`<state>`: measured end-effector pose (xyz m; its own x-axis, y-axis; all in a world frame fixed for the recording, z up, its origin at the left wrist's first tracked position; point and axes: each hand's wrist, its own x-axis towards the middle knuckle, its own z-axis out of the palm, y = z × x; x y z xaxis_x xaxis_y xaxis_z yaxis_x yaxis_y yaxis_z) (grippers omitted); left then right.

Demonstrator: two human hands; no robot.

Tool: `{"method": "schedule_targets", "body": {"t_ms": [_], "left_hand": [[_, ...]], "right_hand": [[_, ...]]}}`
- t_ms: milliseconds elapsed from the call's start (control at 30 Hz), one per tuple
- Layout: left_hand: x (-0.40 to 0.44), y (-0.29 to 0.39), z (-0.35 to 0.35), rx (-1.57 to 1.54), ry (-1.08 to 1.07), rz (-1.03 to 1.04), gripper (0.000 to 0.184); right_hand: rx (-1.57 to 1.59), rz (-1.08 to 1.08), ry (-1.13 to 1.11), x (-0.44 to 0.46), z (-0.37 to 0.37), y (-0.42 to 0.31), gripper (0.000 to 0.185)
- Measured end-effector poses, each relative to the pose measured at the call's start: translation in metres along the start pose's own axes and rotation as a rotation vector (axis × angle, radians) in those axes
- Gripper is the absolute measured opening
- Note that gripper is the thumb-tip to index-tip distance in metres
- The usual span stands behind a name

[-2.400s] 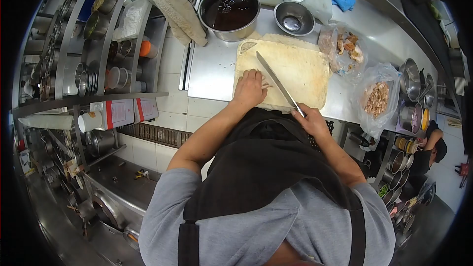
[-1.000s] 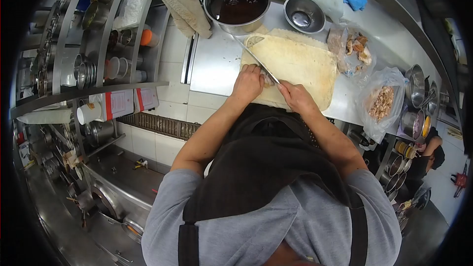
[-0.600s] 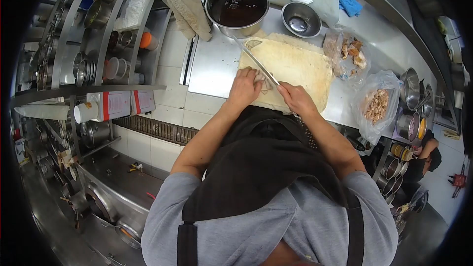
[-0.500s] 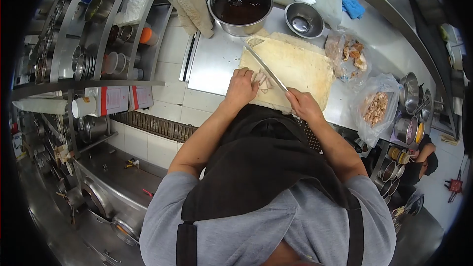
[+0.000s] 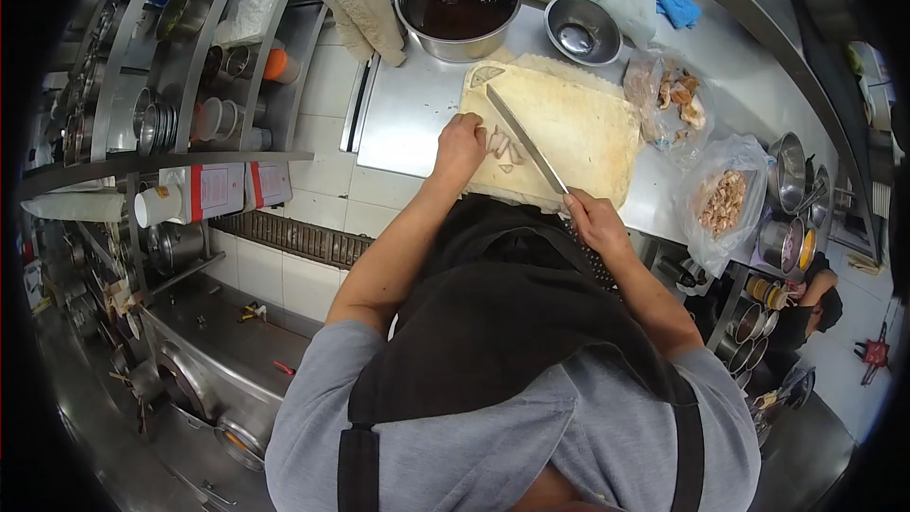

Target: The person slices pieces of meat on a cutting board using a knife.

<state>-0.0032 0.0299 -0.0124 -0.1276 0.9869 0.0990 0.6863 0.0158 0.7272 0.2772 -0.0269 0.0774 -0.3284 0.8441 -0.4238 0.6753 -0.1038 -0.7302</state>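
My right hand (image 5: 596, 219) grips the handle of a long knife (image 5: 527, 140), whose blade slants up and left over a pale cutting board (image 5: 578, 114). Left of the blade lie several light slices of what looks like meat (image 5: 505, 147), loosely spread. My left hand (image 5: 462, 146) is at the board's left edge, just beside the slices, with its fingers curled together. Whether anything is between those fingers is hidden.
A pot of dark liquid (image 5: 417, 24) with a utensil and a metal bowl (image 5: 559, 30) stand behind the board. To the right are bags of brown pieces (image 5: 684, 100) and chopped pieces (image 5: 722, 199), plus a blue cloth (image 5: 677, 6). Another person (image 5: 820, 299) is far right.
The knife and my right hand have shifted slightly right and toward my body. My left hand has drawn back left from the slices, which now show more fully and lie more spread.
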Motion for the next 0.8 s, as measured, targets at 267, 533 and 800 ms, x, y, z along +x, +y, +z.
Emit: {"method": "schedule_targets", "body": {"t_ms": [267,533,800], "left_hand": [[-0.022,0.048,0.002,0.287,-0.103,0.145,0.068],[-0.019,0.042,0.016,0.373,-0.207,0.17,0.076],[-0.023,0.018,0.001,0.046,-0.054,0.272,0.063]], "right_hand": [[0.015,0.02,0.024,-0.006,-0.002,-0.007,0.034],[0.024,0.018,0.031,-0.004,0.0,-0.003,0.032],[-0.076,-0.067,0.051,-0.01,-0.001,0.006,0.031]]}}
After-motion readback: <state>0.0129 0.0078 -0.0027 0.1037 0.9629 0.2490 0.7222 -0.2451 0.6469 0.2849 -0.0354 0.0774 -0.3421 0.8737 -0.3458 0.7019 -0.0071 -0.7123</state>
